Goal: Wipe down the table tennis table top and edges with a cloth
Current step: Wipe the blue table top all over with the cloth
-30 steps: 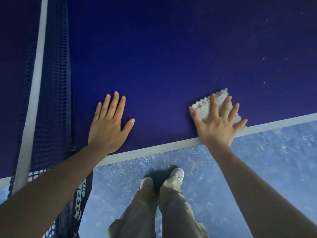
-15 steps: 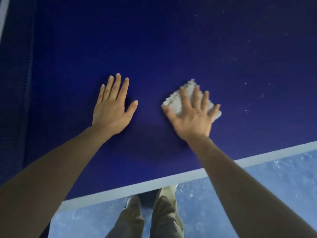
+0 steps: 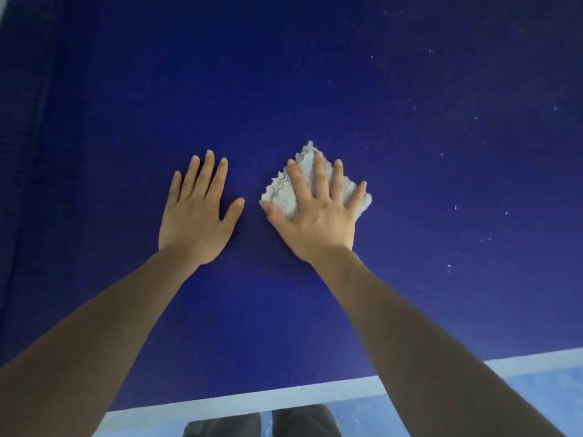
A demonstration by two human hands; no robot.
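Head view: the left hand (image 3: 198, 212) lies flat on the dark blue table (image 3: 315, 74), palm down, fingers straight and together, holding nothing. Just to its right, the right hand (image 3: 318, 212) presses flat on a folded white cloth (image 3: 280, 193), fingers spread and straight. The cloth rests on the table under those fingers, its corners showing past them. Pale specks (image 3: 456, 208) dot the surface right of the right hand. The white edge line (image 3: 252, 400) runs behind both wrists. A dark vertical band at far left, possibly the net, is too dim to identify.
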